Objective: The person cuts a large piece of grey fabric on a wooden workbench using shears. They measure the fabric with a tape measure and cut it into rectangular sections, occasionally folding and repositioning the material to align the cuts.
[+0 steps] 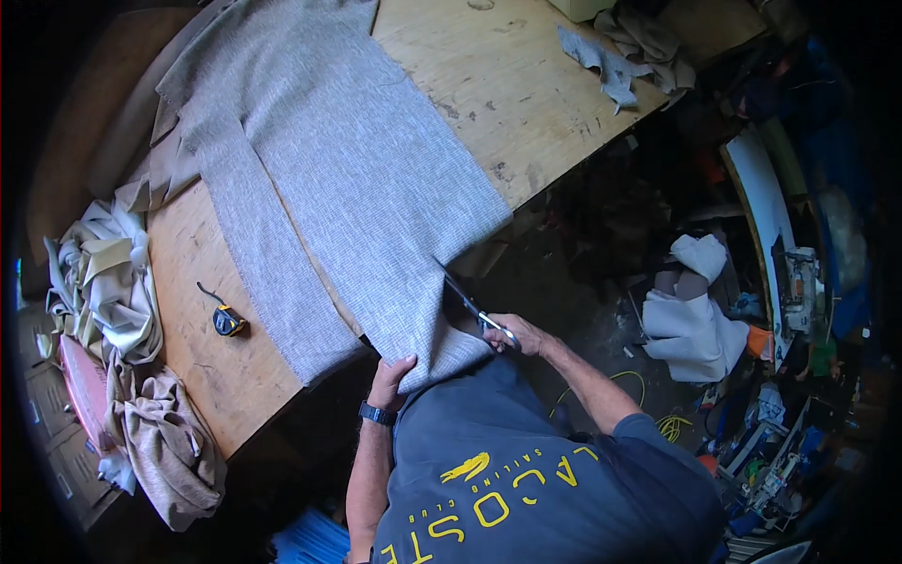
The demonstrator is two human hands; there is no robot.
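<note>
A length of grey woven fabric [329, 141] lies over the table and hangs past its near edge toward me. My left hand [390, 378], with a dark watch on the wrist, pinches the fabric's near corner. In my right hand [519, 335] is a pair of scissors [462, 293], its fingers closed round the handles. The dark blades meet the fabric from the right, where a slit opens between the main piece and the folded corner. A separate grey strip [246, 226] lies to the left, a narrow gap of wood showing between them.
A tape measure [226, 320] rests on the wooden table [188, 263]. Crumpled cloth [108, 273] hangs at the left edge. Fabric scraps [611, 70] lie far right. On the floor are a white-grey bundle [691, 324] and a yellow cable [672, 428].
</note>
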